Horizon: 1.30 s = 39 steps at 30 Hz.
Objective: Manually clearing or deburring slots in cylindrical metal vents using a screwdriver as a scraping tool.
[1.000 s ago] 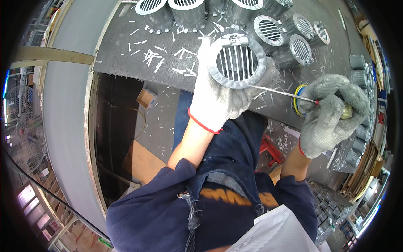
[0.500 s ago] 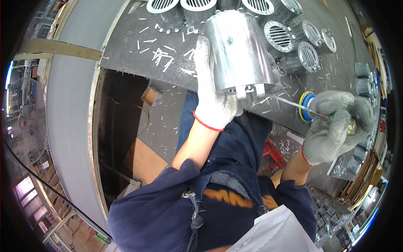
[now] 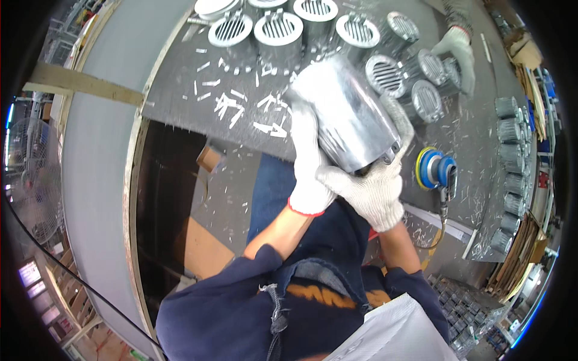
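A shiny metal cylinder is held tilted between my two gloved hands, over the table's near edge. My left hand is wrapped along its left side, in a white knit glove with a red cuff. My right hand grips its lower end and right side, with the fingers reaching up along the wall. Small tabs show at the lower rim by my right fingers. The cylinder's inside and its far end are hidden. To the right of my right hand lies a round blue and yellow power sander.
Several metal cylinders with slotted grate lids stand on the dark table beyond my hands. White scraps litter its left part. Another person's gloved hand is by the far-right cylinders. More cylinders line the right edge.
My right hand has moved left onto the cylinder, and the thin metal-shafted tool it held is out of sight. The cylinder has tilted. Another person's hand has come in at the far right.
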Motion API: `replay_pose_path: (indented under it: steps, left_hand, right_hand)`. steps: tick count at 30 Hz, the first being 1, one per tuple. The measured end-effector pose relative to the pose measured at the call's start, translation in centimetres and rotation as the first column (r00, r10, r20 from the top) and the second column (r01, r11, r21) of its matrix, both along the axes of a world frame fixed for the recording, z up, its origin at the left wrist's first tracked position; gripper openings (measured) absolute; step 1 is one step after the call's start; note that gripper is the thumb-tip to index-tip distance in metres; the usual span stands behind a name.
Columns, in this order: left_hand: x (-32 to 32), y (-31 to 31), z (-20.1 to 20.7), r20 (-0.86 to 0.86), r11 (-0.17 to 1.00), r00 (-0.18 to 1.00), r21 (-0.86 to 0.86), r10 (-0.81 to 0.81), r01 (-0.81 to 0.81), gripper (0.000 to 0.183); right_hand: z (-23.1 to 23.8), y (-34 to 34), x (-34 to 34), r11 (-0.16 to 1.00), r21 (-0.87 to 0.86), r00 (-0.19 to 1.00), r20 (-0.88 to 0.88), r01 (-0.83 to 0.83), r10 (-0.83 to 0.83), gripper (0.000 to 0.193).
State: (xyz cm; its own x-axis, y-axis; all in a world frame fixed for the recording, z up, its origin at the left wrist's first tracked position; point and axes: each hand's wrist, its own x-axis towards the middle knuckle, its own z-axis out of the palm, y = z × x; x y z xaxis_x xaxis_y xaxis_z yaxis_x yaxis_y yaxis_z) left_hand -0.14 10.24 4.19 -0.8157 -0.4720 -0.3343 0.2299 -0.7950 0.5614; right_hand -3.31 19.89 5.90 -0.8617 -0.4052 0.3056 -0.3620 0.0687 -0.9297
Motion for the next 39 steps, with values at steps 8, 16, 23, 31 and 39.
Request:
replay_pose_path:
  steps: [8, 16, 23, 31, 39]
  left_hand:
    - [0.1, -3.4, -6.3, -0.118, 0.92, 0.972, -0.364, -0.201, 0.146, 0.045]
    - [0.8, -2.9, -9.6, -0.008, 0.857, 0.974, -0.478, -0.227, 0.196, 0.035]
    - [0.8, -3.2, -10.4, 0.038, 0.833, 0.976, -0.515, -0.216, 0.205, 0.034]
    - [0.2, -2.4, -11.4, -0.014, 0.806, 0.976, -0.566, -0.217, 0.171, 0.038]
    - [-0.4, -1.4, -10.9, 0.091, 0.707, 0.986, -0.688, -0.14, 0.164, 0.027]
  right_hand:
    - [4.7, -2.1, -12.1, 0.981, 0.122, 0.962, -0.249, 0.148, -0.114, 0.084]
    - [5.5, -7.7, -29.0, 0.529, 0.767, 0.926, -0.361, 0.363, -0.111, 0.103]
    - [2.5, -2.4, -30.7, 0.67, 0.651, 0.92, -0.37, 0.357, -0.13, 0.078]
    - [0.9, 28.5, -35.2, 0.032, 0.674, 0.509, -0.524, 0.738, -0.683, 0.071]
    - [-2.3, 54.0, -30.1, -0.224, 0.827, 0.231, -0.386, 0.516, -0.893, 0.088]
